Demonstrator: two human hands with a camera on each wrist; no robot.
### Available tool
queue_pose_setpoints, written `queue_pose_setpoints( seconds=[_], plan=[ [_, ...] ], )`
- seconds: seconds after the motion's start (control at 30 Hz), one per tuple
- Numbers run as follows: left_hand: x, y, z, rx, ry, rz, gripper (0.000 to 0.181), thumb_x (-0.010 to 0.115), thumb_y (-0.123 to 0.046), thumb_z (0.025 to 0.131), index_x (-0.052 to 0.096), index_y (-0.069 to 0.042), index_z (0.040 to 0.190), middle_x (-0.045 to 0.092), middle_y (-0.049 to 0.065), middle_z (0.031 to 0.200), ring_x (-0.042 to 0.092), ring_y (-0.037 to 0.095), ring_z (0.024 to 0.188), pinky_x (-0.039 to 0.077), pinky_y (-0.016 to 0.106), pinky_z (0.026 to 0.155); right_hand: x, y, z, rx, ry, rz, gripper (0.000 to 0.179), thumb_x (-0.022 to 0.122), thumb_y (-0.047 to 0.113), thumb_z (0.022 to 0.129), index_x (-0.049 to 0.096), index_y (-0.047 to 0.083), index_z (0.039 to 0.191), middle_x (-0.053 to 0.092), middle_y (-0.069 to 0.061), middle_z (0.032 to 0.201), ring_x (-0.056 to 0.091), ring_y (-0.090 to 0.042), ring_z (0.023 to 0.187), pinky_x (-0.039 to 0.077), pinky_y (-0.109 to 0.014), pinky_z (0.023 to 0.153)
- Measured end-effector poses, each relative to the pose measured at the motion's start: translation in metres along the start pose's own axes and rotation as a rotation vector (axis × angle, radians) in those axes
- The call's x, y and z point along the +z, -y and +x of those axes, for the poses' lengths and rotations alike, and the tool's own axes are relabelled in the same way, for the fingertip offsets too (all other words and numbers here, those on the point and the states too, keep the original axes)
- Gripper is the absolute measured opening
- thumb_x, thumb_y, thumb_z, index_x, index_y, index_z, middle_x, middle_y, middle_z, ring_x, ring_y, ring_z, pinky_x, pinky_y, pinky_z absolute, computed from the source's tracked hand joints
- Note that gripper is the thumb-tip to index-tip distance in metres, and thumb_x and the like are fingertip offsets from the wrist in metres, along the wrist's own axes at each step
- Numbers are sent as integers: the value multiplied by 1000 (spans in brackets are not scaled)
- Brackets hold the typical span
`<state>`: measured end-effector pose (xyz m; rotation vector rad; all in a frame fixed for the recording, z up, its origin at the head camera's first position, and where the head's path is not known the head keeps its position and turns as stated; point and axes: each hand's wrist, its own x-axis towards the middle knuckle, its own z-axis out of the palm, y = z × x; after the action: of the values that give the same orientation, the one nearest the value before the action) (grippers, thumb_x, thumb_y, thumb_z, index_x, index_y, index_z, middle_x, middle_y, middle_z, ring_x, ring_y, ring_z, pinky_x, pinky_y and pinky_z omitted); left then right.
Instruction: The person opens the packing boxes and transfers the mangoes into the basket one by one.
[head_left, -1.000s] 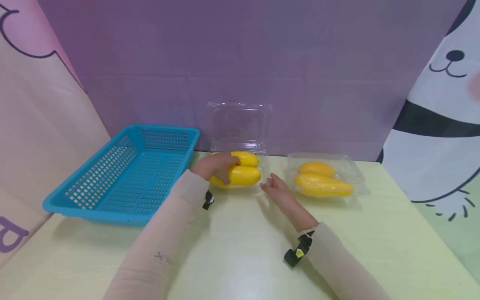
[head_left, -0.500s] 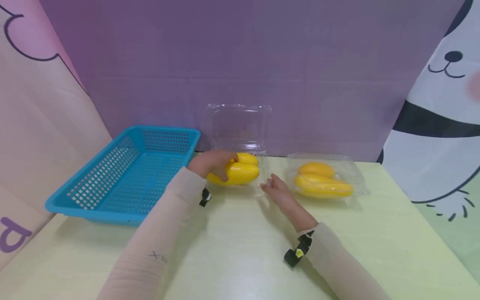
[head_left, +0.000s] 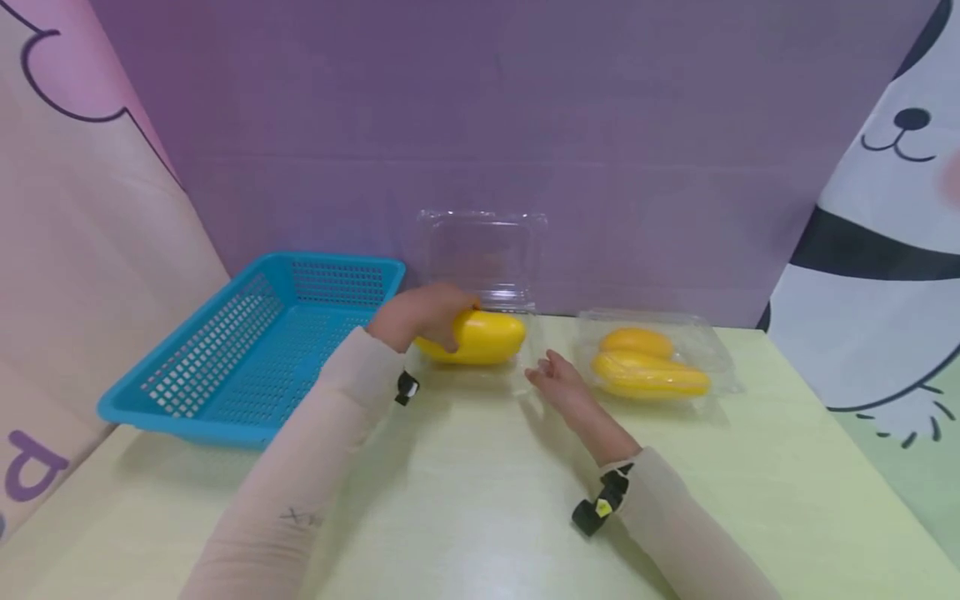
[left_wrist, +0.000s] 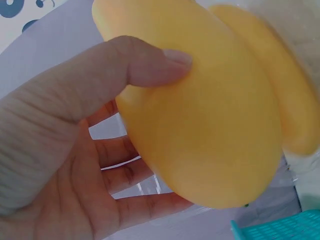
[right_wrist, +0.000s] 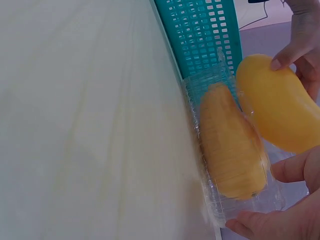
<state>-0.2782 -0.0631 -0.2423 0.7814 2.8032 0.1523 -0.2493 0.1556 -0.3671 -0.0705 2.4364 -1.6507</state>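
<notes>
My left hand (head_left: 427,315) grips a smooth yellow mango (head_left: 487,337), with the thumb on top and fingers round the side in the left wrist view. It is raised over an open clear plastic clamshell box (right_wrist: 215,202), whose lid (head_left: 483,258) stands up behind. A second elongated yellow fruit (right_wrist: 230,145) lies in the box; the held mango hides it in the head view. My right hand (head_left: 562,385) is at the box's right end, thumb and a finger pinching its edge in the right wrist view.
A blue perforated basket (head_left: 258,432) stands at the left of the pale table (head_left: 480,500). To the right lies another clear box (head_left: 708,354) with two yellow fruits (head_left: 648,377) inside. A purple cloth wall (head_left: 495,100) rises behind.
My left hand has lifted the mango slightly up and back, so that it now covers the other fruit in the head view. The right hand has stayed at the box's end.
</notes>
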Motion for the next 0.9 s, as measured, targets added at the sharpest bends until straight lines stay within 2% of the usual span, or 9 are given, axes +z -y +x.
queue_pose_setpoints(
  seconds=[0.27, 0.37, 0.53, 0.9],
  plan=[
    [-9, 8, -2, 24, -47, 5, 62, 74, -7, 76, 50, -13, 133, 57, 4, 124, 50, 24, 108, 43, 41, 99, -2, 0, 0, -1, -3, 15, 68, 49, 15, 97, 9, -7, 147, 20, -30, 150, 20, -42, 138, 22, -50, 112],
    [-14, 12, -6, 2, -50, -20, 63, 74, -6, 77, 50, -15, 134, 55, 4, 127, 50, 25, 111, 42, 43, 100, -2, -1, 0, 3, -2, 17, 68, 49, 16, 97, 9, -7, 147, 20, -29, 150, 20, -41, 138, 21, -49, 112],
    [-24, 22, -14, -8, -59, -21, 65, 73, -7, 77, 47, -12, 136, 53, 8, 132, 48, 27, 117, 41, 46, 100, -2, 0, -1, 14, -9, 15, 68, 49, 17, 97, 9, -7, 148, 21, -29, 150, 22, -41, 138, 21, -49, 112],
    [-34, 47, -24, -63, -100, -52, 64, 73, -8, 77, 47, -12, 135, 53, 8, 130, 49, 28, 112, 41, 49, 100, 0, 2, -2, 1, 0, 18, 68, 49, 16, 97, 9, -8, 147, 20, -30, 149, 21, -42, 138, 21, -49, 112]
  ],
)
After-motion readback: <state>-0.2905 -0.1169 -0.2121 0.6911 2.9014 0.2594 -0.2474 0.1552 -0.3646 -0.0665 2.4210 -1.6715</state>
